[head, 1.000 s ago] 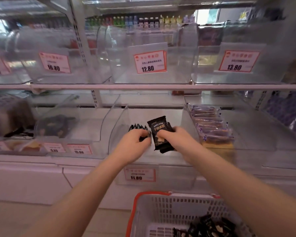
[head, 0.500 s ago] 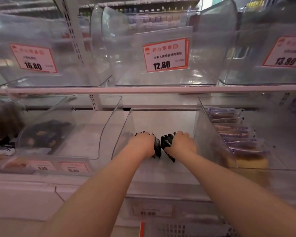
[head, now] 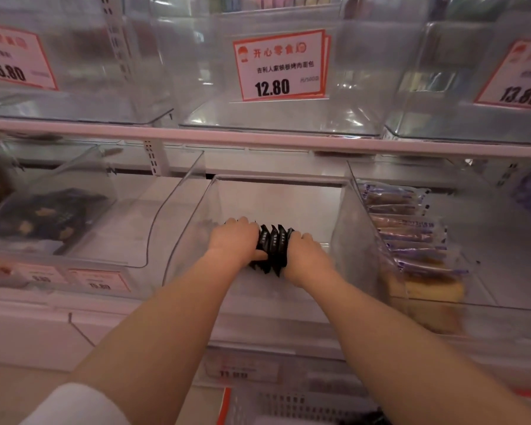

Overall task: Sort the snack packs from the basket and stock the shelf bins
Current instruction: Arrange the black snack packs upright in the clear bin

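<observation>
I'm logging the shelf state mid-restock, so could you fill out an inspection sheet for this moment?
Surface: white lower shelf carrying clear plastic bins.
Job's things: row of black snack packs standing on edge in the clear middle bin; orange-rimmed white basket below, contents unclear.
Clutter: purple-wrapped packs in the right bin; dark packs in the left bin.
Grippers: left hand and right hand squeeze the row from either end.
Cables: nothing seen.
Surroundings: upper shelf bins with red-bordered price cards; the middle card reads 12.80.
</observation>
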Demonstrator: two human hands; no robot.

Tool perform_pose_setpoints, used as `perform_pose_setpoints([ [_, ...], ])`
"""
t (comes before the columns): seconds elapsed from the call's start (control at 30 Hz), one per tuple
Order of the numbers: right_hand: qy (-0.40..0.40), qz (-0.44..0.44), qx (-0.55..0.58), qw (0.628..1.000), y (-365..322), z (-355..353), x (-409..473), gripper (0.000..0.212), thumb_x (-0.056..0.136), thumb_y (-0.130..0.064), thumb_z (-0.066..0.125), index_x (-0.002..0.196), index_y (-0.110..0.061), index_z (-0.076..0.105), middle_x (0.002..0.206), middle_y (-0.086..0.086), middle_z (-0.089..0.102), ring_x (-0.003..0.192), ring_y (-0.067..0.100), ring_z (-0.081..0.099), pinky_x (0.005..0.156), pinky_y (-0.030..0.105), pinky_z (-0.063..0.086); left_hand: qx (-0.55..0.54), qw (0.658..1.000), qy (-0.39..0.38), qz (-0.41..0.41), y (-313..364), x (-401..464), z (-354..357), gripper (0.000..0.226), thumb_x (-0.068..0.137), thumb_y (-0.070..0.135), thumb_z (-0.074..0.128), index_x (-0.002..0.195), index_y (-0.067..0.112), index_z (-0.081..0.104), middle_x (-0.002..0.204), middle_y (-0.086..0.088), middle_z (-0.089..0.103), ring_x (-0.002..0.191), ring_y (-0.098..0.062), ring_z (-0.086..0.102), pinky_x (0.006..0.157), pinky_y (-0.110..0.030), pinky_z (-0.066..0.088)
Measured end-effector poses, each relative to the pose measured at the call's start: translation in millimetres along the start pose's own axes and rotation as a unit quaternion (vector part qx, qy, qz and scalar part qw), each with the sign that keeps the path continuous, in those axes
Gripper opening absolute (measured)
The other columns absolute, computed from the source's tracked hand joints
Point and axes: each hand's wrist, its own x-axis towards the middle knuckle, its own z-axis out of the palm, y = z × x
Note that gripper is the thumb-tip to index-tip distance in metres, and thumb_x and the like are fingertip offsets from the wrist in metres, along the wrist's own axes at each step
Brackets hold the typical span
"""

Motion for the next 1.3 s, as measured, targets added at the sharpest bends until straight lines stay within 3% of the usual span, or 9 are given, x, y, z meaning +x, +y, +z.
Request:
perform_pose_setpoints([
  [0.13, 0.059, -0.036, -0.016, 0.997, 1.5, 5.0, -1.7, 0.041, 0.087, -0.007, 0.056, 0.123, -0.004, 0.037, 0.124, 0.015, 0.04, 0.108, 0.034, 0.053, 0.079, 0.039, 0.044, 0.011, 0.999, 0.043, 0.001, 0.9, 1.0, 6.5, 0.051, 0.089, 0.047, 0.051, 0.125, 0.012, 0.045, 0.127, -0.009, 0.048, 0.12, -0.027, 0.042, 0.091, -0.038, 0.044],
  [0.3, 0.093, -0.059, -0.026, 0.994, 2.9, 1.7, 9.7, 0.041, 0.086, -0.004, 0.057, 0.122, -0.005, 0.038, 0.125, 0.015, 0.037, 0.105, 0.032, 0.051, 0.069, 0.034, 0.036, -0.027, 0.999, 0.016, 0.019, -0.1, 1.3, 9.1, 0.062, 0.079, 0.055, 0.058, 0.124, 0.015, 0.046, 0.126, -0.006, 0.046, 0.121, -0.027, 0.039, 0.092, -0.04, 0.043],
  [0.5, 0.053, -0.093, -0.023, 0.994, 3.6, 4.1, 14.9, 0.041, 0.085, -0.003, 0.056, 0.123, -0.004, 0.041, 0.127, 0.015, 0.039, 0.111, 0.032, 0.046, 0.085, 0.035, 0.042, -0.009, 1.0, 0.012, -0.011, 3.6, 7.4, 8.6, 0.061, 0.083, 0.06, 0.051, 0.124, 0.015, 0.046, 0.123, -0.009, 0.047, 0.116, -0.028, 0.043, 0.086, -0.037, 0.043],
  [0.63, 0.06, -0.105, -0.077, 0.99, 4.7, 4.0, 11.8, 0.038, 0.087, -0.004, 0.051, 0.123, -0.005, 0.042, 0.126, 0.015, 0.042, 0.111, 0.032, 0.047, 0.082, 0.036, 0.041, -0.007, 1.0, -0.001, -0.014, 3.9, 7.7, 6.5, 0.062, 0.085, 0.057, 0.051, 0.129, 0.014, 0.042, 0.129, -0.01, 0.044, 0.12, -0.029, 0.041, 0.09, -0.038, 0.041],
  [0.73, 0.068, -0.125, -0.16, 0.977, 2.8, 0.9, 9.4, 0.034, 0.09, -0.016, 0.052, 0.121, -0.007, 0.045, 0.123, 0.013, 0.047, 0.109, 0.031, 0.051, 0.074, 0.034, 0.036, 0.027, 0.999, -0.037, 0.011, 4.9, 1.3, 1.7, 0.061, 0.085, 0.048, 0.055, 0.132, 0.012, 0.039, 0.133, -0.011, 0.041, 0.124, -0.03, 0.037, 0.094, -0.039, 0.039],
  [0.87, 0.024, -0.128, -0.206, 0.97, 0.7, -14.2, -1.2, 0.035, 0.091, -0.026, 0.051, 0.121, -0.009, 0.048, 0.123, 0.011, 0.051, 0.114, 0.03, 0.049, 0.082, 0.036, 0.039, 0.078, 0.995, -0.048, 0.044, 2.7, -16.4, -12.3, 0.05, 0.089, 0.04, 0.05, 0.131, 0.013, 0.041, 0.131, -0.011, 0.043, 0.125, -0.029, 0.038, 0.092, -0.039, 0.041],
  [1.03, 0.006, -0.19, -0.12, 0.974, -8.7, -56.5, -51.9, 0.024, 0.091, -0.028, 0.049, 0.108, -0.013, 0.056, 0.112, 0.011, 0.058, 0.101, 0.032, 0.055, 0.074, 0.034, 0.043, 0.063, 0.991, 0.034, 0.113, 8.4, -57.9, -51.1, 0.028, 0.092, 0.032, 0.044, 0.113, 0.014, 0.051, 0.118, -0.009, 0.055, 0.11, -0.029, 0.053, 0.068, -0.033, 0.037],
  [1.17, 0.072, -0.249, -0.065, 0.964, 17.7, -81.5, -126.5, 0.025, 0.091, -0.037, 0.05, 0.108, -0.02, 0.057, 0.097, 0.0, 0.066, 0.089, 0.025, 0.06, 0.073, 0.035, 0.049, 0.028, 0.968, 0.16, 0.189, 20.9, -112.4, -72.5, 0.022, 0.091, 0.032, 0.042, 0.098, 0.015, 0.054, 0.101, -0.007, 0.061, 0.094, -0.03, 0.058, 0.059, -0.031, 0.033],
  [1.3, 0.098, -0.303, -0.108, 0.942, 67.5, -79.5, -185.8, 0.023, 0.092, -0.035, 0.048, 0.106, -0.023, 0.061, 0.099, -0.004, 0.065, 0.085, 0.02, 0.062, 0.068, 0.035, 0.051, -0.012, 0.947, 0.185, 0.264, 48.7, -168.7, -64.1, 0.022, 0.091, 0.036, 0.04, 0.085, 0.019, 0.053, 0.089, -0.003, 0.063, 0.085, -0.027, 0.06, 0.059, -0.032, 0.036],
])
